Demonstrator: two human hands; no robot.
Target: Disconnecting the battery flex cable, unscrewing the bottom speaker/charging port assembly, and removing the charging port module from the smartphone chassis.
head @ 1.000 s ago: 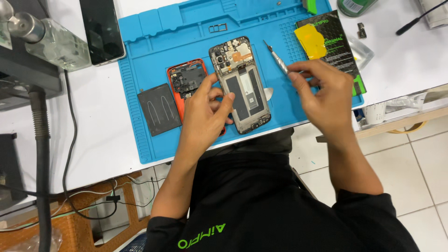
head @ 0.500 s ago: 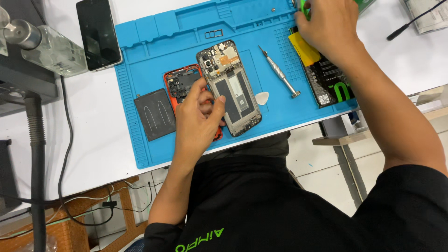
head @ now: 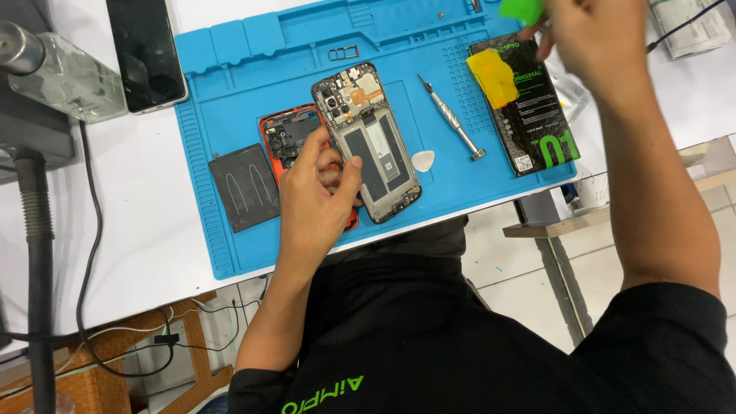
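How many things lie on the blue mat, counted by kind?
Opened phone body: 1
Orange back cover: 1
Dark flat battery: 1
Screwdriver: 1
White pick: 1
Black package with yellow patch: 1
Small metal card tray: 1
Total: 7
The left hand touches the phone body; the right hand holds something green.

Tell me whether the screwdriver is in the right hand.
No: the screwdriver lies on the blue mat, while the right hand holds something green.
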